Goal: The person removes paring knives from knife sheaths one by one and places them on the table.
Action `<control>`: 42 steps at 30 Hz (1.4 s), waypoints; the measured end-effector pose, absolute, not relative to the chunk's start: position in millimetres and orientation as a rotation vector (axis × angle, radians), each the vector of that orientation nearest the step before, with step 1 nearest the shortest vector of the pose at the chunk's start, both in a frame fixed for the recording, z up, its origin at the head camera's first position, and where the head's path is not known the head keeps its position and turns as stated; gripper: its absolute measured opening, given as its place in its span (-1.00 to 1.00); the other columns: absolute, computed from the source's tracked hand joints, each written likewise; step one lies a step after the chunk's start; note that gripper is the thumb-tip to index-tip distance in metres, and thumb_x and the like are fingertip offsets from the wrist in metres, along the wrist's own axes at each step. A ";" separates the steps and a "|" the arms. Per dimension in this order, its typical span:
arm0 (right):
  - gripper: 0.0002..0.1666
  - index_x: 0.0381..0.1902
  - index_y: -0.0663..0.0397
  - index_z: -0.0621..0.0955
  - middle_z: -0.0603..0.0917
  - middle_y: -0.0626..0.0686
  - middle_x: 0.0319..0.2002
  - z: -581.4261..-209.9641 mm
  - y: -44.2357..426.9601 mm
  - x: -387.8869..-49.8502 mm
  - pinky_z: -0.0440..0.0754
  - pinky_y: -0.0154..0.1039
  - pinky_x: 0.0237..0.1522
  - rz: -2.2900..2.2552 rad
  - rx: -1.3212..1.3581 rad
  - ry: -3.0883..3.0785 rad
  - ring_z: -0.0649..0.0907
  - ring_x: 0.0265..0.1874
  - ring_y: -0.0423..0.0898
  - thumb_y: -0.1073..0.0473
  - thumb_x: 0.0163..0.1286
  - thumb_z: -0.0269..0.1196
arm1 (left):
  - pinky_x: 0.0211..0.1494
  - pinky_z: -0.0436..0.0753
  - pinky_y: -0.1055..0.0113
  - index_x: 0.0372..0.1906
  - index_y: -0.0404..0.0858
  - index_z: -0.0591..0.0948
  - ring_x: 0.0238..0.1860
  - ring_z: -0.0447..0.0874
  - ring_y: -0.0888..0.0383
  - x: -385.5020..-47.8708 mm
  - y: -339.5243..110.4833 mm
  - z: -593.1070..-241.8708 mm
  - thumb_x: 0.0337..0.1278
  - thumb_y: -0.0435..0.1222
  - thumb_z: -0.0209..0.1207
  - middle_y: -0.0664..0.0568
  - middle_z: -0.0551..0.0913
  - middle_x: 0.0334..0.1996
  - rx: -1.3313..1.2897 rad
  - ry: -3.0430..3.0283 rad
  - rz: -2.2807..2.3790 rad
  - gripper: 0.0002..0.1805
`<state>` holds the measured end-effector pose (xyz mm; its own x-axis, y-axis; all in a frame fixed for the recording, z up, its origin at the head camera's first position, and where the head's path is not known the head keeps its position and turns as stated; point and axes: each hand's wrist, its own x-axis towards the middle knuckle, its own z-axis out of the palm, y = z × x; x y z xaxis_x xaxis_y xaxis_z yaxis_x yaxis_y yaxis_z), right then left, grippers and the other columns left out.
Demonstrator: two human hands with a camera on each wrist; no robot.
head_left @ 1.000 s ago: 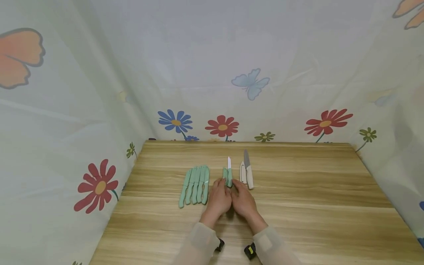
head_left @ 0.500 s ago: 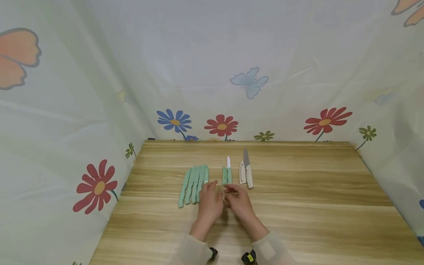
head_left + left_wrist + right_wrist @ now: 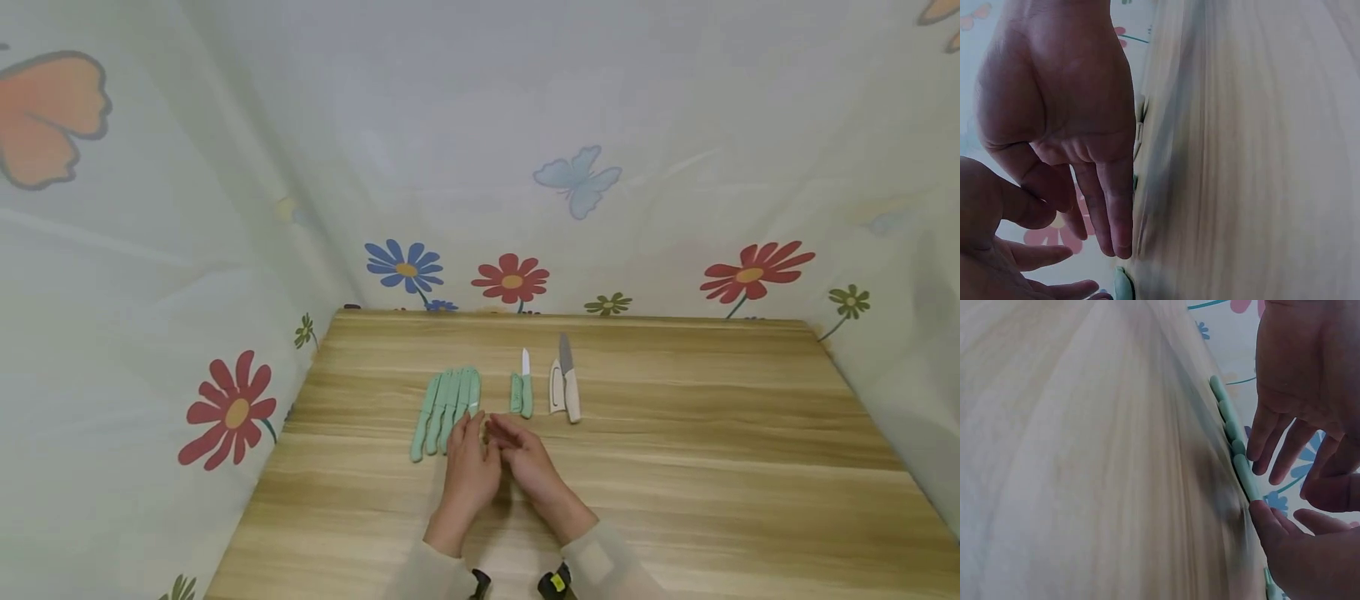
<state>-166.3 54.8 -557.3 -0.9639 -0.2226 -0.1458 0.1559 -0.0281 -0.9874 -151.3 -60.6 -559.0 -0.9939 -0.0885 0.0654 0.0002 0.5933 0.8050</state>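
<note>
Both hands are raised just above the counter, drawn close together near the near end of a row of green knives. We count five of them at the left of the group, side by side with handles toward the near side and blades covered by green sheaths. Our left hand has its fingers loosely extended over the near part of the rightmost knife in that row; we cannot tell whether they touch it. Our right hand comes in from the right, its fingers fairly straight and pointing left toward the other hand, and we see nothing gripped in either. In the right wrist view, a fingertip of the right hand overlaps the end of the closest green handle, though contact is unclear to us.

To the right of the row, well apart from it, a smaller green knife lies with its bare blade pointing far, a short green sheath just beside it on the left. Farther right, we find a white-handled knife with a grey blade, also pointing far, and its pale sheath at its left. A white sheet printed with flowers and butterflies rises behind the counter.
</note>
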 end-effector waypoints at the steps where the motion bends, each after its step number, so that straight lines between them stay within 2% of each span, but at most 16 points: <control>1: -0.28 0.51 0.36 0.33 0.44 0.36 0.44 -557.6 54.2 -166.2 0.34 0.16 0.53 -2.078 -0.058 1.970 0.47 0.44 0.28 0.50 0.37 0.04 | 0.49 0.35 -0.30 0.48 -0.39 0.37 0.55 0.16 -0.37 -151.1 -61.1 -559.4 0.40 -0.37 0.10 -0.43 0.20 0.53 0.076 -2.717 -1.383 -0.41; 5: -0.27 0.52 0.37 0.31 0.40 0.36 0.47 -559.5 52.1 -165.6 0.27 0.17 0.56 -2.084 -0.051 1.925 0.44 0.46 0.29 0.52 0.37 -0.02 | 0.47 0.36 -0.32 0.49 -0.38 0.37 0.54 0.17 -0.38 -151.1 -62.0 -560.9 0.39 -0.38 0.10 -0.43 0.19 0.53 0.072 -2.726 -1.408 -0.41; 10: -0.29 0.52 0.36 0.30 0.40 0.37 0.47 -562.0 49.9 -166.3 0.29 0.10 0.56 -2.092 -0.043 1.869 0.45 0.46 0.28 0.49 0.39 -0.01 | 0.48 0.37 -0.29 0.49 -0.36 0.36 0.54 0.18 -0.36 -151.5 -63.9 -560.6 0.40 -0.38 0.08 -0.41 0.20 0.54 0.081 -2.714 -1.433 -0.41; 13: -0.28 0.52 0.36 0.30 0.38 0.37 0.49 -562.8 49.6 -166.8 0.38 -0.06 0.51 -2.094 -0.042 1.851 0.42 0.48 0.27 0.48 0.39 -0.02 | 0.46 0.39 -0.29 0.49 -0.36 0.37 0.52 0.21 -0.36 -152.7 -64.8 -559.9 0.41 -0.38 0.09 -0.42 0.24 0.52 0.092 -2.703 -1.432 -0.41; 17: -0.27 0.52 0.40 0.30 0.37 0.40 0.48 -561.8 50.9 -166.8 0.49 -0.39 0.26 -2.098 -0.036 1.850 0.39 0.49 0.29 0.51 0.36 -0.05 | 0.42 0.43 -0.27 0.48 -0.33 0.38 0.48 0.28 -0.35 -155.4 -64.3 -558.8 0.40 -0.38 0.10 -0.39 0.32 0.48 0.120 -2.694 -1.416 -0.42; 20: -0.27 0.50 0.41 0.32 0.40 0.42 0.46 -561.1 51.6 -166.0 0.49 -0.51 0.11 -2.101 -0.023 1.857 0.41 0.47 0.28 0.52 0.34 -0.05 | 0.42 0.43 -0.25 0.48 -0.29 0.40 0.46 0.31 -0.34 -156.9 -63.4 -557.8 0.40 -0.38 0.11 -0.36 0.35 0.46 0.150 -2.690 -1.412 -0.43; 33: -0.34 0.45 0.52 0.33 0.41 0.47 0.42 -563.9 57.7 -163.1 0.59 -0.42 0.09 -2.154 -0.027 1.816 0.46 0.43 0.29 0.50 0.38 -0.02 | 0.33 0.49 -0.21 0.38 -0.34 0.47 0.29 0.48 -0.37 -169.8 -59.2 -559.5 0.31 -0.47 0.20 -0.32 0.54 0.30 0.227 -2.633 -1.355 -0.47; 39: -0.35 0.46 0.53 0.31 0.39 0.48 0.44 -559.6 62.4 -159.9 0.61 -0.35 0.21 -2.156 -0.045 1.806 0.43 0.45 0.33 0.46 0.42 0.04 | 0.38 0.48 -0.24 0.40 -0.36 0.45 0.33 0.47 -0.38 -173.3 -58.6 -560.4 0.29 -0.47 0.22 -0.34 0.57 0.29 0.282 -2.648 -1.384 -0.43; 42: -0.34 0.47 0.53 0.30 0.40 0.47 0.43 -558.0 64.5 -159.1 0.61 -0.32 0.24 -2.166 -0.045 1.779 0.43 0.45 0.32 0.46 0.42 0.04 | 0.29 0.56 -0.19 0.39 -0.37 0.47 0.23 0.58 -0.30 -175.8 -58.4 -561.1 0.28 -0.48 0.24 -0.33 0.63 0.20 0.280 -2.646 -1.375 -0.43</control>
